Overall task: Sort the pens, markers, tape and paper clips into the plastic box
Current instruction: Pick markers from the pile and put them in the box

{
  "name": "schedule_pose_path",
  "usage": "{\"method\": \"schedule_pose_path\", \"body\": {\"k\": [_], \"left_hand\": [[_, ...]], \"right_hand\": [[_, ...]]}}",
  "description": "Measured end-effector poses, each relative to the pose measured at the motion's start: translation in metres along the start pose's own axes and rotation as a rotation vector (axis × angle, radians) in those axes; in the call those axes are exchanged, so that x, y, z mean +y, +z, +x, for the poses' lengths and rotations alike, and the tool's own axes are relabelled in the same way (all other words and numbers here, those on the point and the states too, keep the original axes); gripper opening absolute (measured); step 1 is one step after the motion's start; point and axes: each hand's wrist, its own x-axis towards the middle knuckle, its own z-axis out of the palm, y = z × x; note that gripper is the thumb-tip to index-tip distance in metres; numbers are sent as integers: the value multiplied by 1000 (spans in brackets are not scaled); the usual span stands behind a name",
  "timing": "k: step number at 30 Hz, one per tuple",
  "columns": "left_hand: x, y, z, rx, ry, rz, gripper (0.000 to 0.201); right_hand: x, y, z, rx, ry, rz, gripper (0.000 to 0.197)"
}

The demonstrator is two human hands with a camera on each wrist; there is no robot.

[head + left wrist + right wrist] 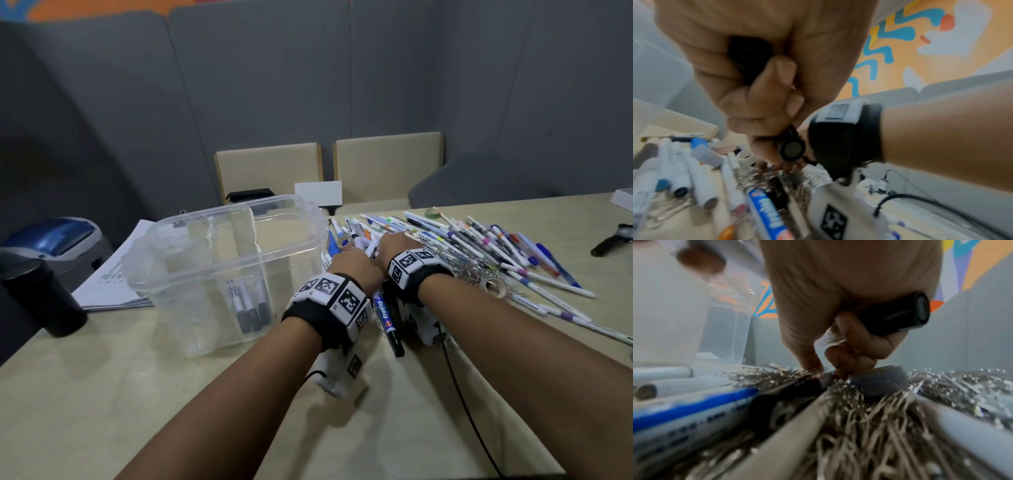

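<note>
Fingers of the left hand (748, 68) curl round a black marker (750, 56); the right hand (838, 301) grips another black marker (898, 316), its fingertips down in the paper clips (859, 426); pens (479, 246) fan out beyond both grips; the plastic box (226, 260) stands left of them.

A pale wooden table (212, 411) is seen. On it are set a clear plastic box (219, 260), a paper stack (116, 270), a black cylinder (44, 301), scattered pens and markers (479, 246), paper clips (455, 257) and tape rolls (495, 287).
</note>
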Motion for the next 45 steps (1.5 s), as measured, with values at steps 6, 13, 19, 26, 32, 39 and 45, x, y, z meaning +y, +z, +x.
{"method": "schedule_pose_path", "body": {"k": [6,13,19,26,32,39,45], "left_hand": [[-3,-16,-20,47,88,-228,13],[-21,-87,-51,125,134,-453,19],[-72,-156,-55,253,-63,-379,27],[-124,-167,-50,219,-279,-315,26],[-141,-156,-39,286,-319,-344,14],[-133,-157,-46,297,-262,-634,16],[-137,-167,-50,594,-198,-471,19]], "right_hand": [[7,-20,-3,-11,6,108,35],[14,-88,-3,33,-70,492,15],[-27,-130,-27,215,-271,593,28],[-127,-136,-59,2,-355,689,25],[-188,-115,-67,-144,-328,557,22],[-201,-95,-60,-139,-284,559,14],[-203,-91,-67,-191,-301,534,8]]}}
